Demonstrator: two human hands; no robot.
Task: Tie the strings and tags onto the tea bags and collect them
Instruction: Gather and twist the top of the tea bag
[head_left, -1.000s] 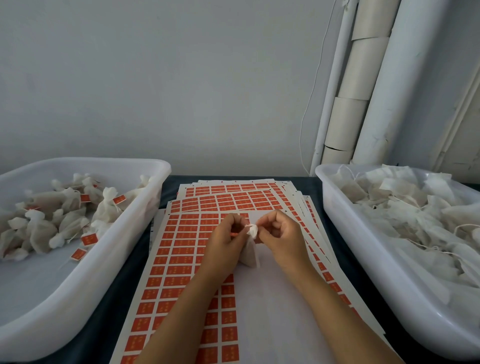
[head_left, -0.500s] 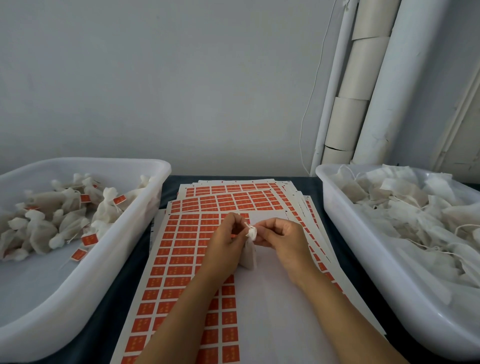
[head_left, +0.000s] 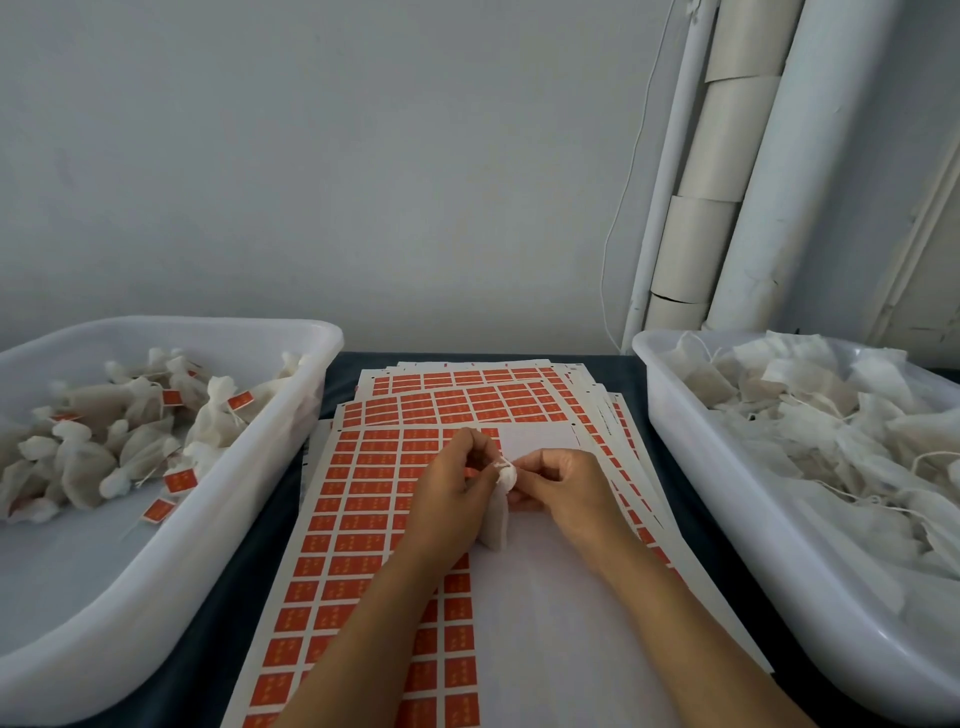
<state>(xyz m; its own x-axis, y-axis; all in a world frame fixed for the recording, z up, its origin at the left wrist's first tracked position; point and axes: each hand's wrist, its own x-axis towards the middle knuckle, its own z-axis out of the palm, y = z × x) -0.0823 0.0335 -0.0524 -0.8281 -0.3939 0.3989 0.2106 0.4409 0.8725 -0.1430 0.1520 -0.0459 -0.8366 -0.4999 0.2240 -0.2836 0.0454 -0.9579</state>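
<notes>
Right now the tying step is in hand: at the centre of the frame both hands meet over a single tea bag (head_left: 497, 514), which hangs from its gathered white neck just above the sheets of orange tags (head_left: 363, 499). The left hand (head_left: 451, 499) has its fingers curled round the bag's neck and upper body, while the right hand (head_left: 561, 486) pinches at the bunched top with thumb and forefinger, the other fingers folded in. The string itself is too fine to make out between the fingertips, so whether the knot is closed cannot be told. A small orange fleck shows beside the left thumb, possibly a tag, though that is uncertain. Judging by the grip, the next move calls for drawing the string tight round the neck without tearing the thin paper, then carrying the bag to the left tub (head_left: 218, 499) at the left of the frame, where finished tagged bags lie. The right tub (head_left: 691, 431), at the right of the frame, is heaped with untied bags, so much of the task remains.
</notes>
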